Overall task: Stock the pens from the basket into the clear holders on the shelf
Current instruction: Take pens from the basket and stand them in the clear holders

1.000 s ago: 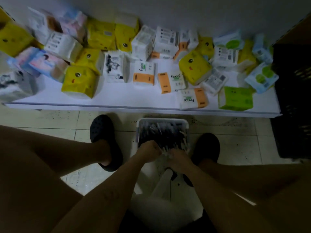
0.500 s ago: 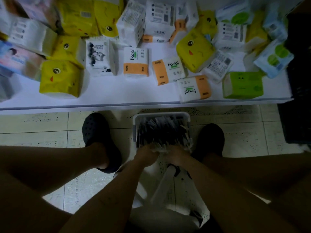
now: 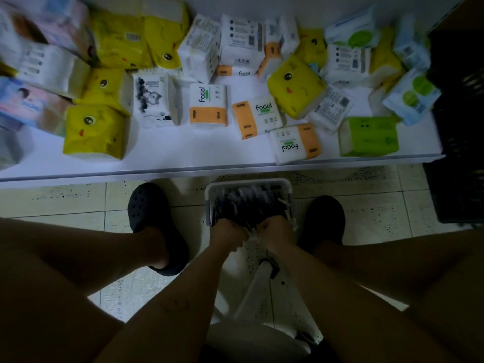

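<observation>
Pens (image 3: 246, 203): dense heap of dark barrels in a white basket (image 3: 248, 182) on the floor between the person's feet, just before the shelf (image 3: 183, 159); judged light, stiff and smooth, apt to slip loose and roll; best taken as a small bundle round mid-barrel, ends aligned. Left hand (image 3: 227, 233), right hand (image 3: 276, 230): side by side at the basket's near end, fingers curled among pens; grip too dim to tell. Clear holders: none in view; shelf bore tissue packs (image 3: 207, 106).

Bright shelf (image 3: 157, 163), dim shadowed foreground, blurred warped left edge.
</observation>
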`<action>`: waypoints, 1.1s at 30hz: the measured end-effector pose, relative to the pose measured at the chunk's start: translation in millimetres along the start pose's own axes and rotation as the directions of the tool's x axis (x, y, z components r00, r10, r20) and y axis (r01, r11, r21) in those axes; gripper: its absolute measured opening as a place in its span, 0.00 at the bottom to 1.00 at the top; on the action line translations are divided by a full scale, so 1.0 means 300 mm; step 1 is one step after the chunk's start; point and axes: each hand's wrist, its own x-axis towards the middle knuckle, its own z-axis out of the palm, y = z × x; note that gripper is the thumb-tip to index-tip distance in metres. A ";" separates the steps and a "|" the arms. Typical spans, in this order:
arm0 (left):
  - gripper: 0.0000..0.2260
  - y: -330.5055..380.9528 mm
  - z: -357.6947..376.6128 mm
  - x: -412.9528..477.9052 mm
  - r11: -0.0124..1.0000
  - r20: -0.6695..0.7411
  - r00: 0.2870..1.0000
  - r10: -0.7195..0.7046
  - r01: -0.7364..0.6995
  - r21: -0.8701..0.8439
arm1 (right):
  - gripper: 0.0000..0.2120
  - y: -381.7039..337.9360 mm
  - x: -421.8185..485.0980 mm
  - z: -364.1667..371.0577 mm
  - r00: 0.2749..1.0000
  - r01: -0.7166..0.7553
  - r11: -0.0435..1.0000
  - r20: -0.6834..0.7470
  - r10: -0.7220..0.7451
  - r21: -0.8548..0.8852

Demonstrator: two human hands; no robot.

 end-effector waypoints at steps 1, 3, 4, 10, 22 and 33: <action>0.05 0.008 -0.003 -0.016 1.000 0.034 0.999 -0.003 0.004 -0.018 | 0.09 -0.006 -0.009 -0.012 1.000 0.001 1.000 -0.018 -0.001 0.007; 0.10 0.017 -0.007 -0.048 0.998 0.077 0.997 0.007 -0.002 -0.064 | 0.08 -0.014 -0.029 -0.038 0.999 0.033 0.999 -0.020 -0.034 -0.007; 0.13 0.022 -0.009 -0.066 0.996 0.085 0.996 0.012 -0.005 -0.091 | 0.07 -0.016 -0.039 -0.049 0.998 0.049 0.999 -0.024 -0.049 -0.004; 0.17 0.022 -0.023 -0.179 0.974 0.140 0.982 0.127 -0.096 -0.205 | 0.11 -0.015 -0.110 -0.062 0.998 0.059 0.979 -0.014 -0.057 0.196; 0.14 0.126 -0.119 -0.419 0.822 -0.271 0.880 0.390 -0.466 -0.328 | 0.12 -0.144 -0.302 -0.179 0.947 0.302 0.851 -0.241 -0.214 0.429; 0.11 0.320 -0.302 -0.687 0.463 -0.448 0.560 0.696 -0.828 -0.315 | 0.12 -0.407 -0.616 -0.441 0.715 0.693 0.436 -0.474 -0.513 0.574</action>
